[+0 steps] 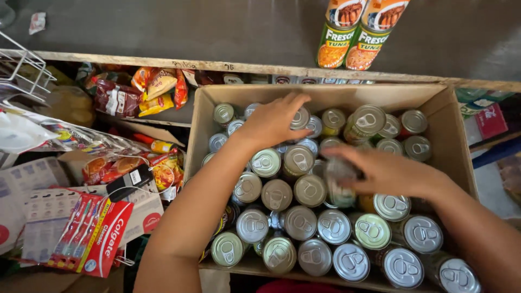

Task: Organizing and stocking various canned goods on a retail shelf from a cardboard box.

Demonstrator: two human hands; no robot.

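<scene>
A cardboard box is packed with upright tins with pull-ring lids. The left hand rests fingers-down on tins near the far wall. The right hand grips a blurred tin mid-box. Two tall cans stand on the grey counter beyond.
</scene>
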